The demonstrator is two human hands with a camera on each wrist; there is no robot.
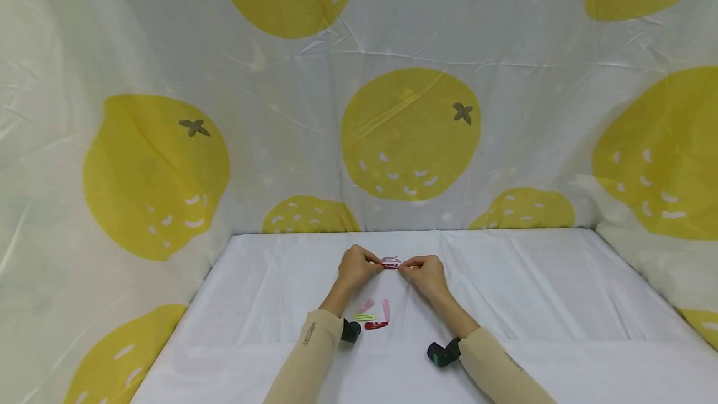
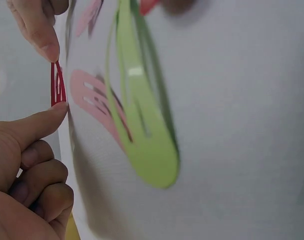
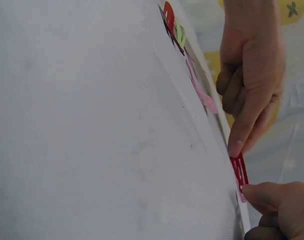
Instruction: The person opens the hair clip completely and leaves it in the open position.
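Between the two hands is a red snap hair clip [image 1: 391, 267], seen also in the left wrist view and the right wrist view. My left hand [image 1: 357, 266] pinches its left end between thumb and fingertip. The opposite end is pinched by my right hand [image 1: 427, 274]. In the right wrist view the red clip [image 3: 238, 167] lies lengthwise from fingertip to fingertip, its slots showing. Just beyond it in the head view lies a pink hair clip [image 1: 391, 259], partly overlapped by the red one.
Nearer the body, on the white cloth-covered table [image 1: 521, 304], lie two more pink clips [image 1: 386, 309], a light green clip [image 1: 366, 317] and another red clip [image 1: 376, 325]. Lemon-print fabric [image 1: 409, 136] hangs behind the table. Black wrist cameras [image 1: 443, 353] sit at both cuffs.
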